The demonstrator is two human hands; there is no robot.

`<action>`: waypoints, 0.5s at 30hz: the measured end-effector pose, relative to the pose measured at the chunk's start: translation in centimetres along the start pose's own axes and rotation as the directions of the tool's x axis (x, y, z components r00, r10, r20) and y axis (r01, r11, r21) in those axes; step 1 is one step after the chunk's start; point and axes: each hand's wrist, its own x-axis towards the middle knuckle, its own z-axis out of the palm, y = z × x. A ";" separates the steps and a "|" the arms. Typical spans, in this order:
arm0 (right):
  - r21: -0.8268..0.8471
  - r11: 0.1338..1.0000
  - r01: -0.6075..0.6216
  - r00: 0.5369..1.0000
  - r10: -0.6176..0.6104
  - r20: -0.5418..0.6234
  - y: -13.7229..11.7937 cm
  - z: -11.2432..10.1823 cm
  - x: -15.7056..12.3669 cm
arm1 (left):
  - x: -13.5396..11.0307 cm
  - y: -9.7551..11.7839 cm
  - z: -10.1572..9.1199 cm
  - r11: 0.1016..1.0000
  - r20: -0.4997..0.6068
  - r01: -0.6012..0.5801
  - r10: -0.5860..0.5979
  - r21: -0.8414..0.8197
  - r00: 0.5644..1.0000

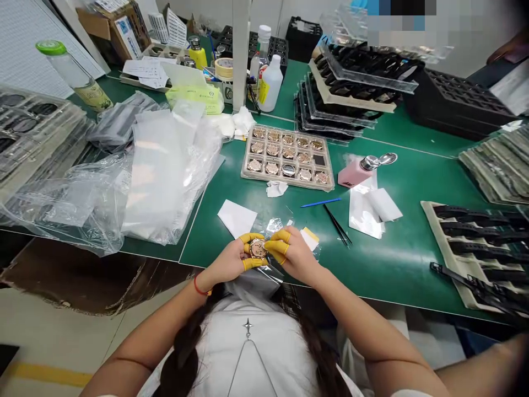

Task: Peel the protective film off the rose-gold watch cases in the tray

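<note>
A round gold-rimmed watch head is held near the table's front edge, its pinkish face turned up. My left hand, in yellow finger cots, grips it by the rim from the left. My right hand, also in yellow finger cots, has its fingertips pinched together against the watch head's right edge; whatever is between them is hidden. Beyond the hands lies a white paper sheet. Black tweezers and a blue stick tool rest to the right. Further back, a tray carries several watch heads in compartments.
A pink pump bottle has its metal lid raised. Plastic bags cover the left side. A tray of black straps stands right, near stacked strap trays. White bottle stands by the post.
</note>
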 end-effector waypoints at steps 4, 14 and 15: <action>0.002 0.999 0.053 0.999 -0.053 0.008 -0.2 -0.1 -0.2 | 0.1 -0.1 -0.2 1.000 0.006 0.007 -0.007 0.026 1.000; 0.008 1.000 -0.002 0.999 0.003 -0.044 -0.7 1.1 -0.4 | 0.1 -0.8 -0.2 0.992 0.022 -0.035 0.033 0.117 0.999; 0.002 1.000 -0.029 0.997 0.029 -0.067 -0.6 1.2 -0.4 | 0.1 -0.8 -0.2 0.993 0.020 -0.033 0.031 0.111 0.999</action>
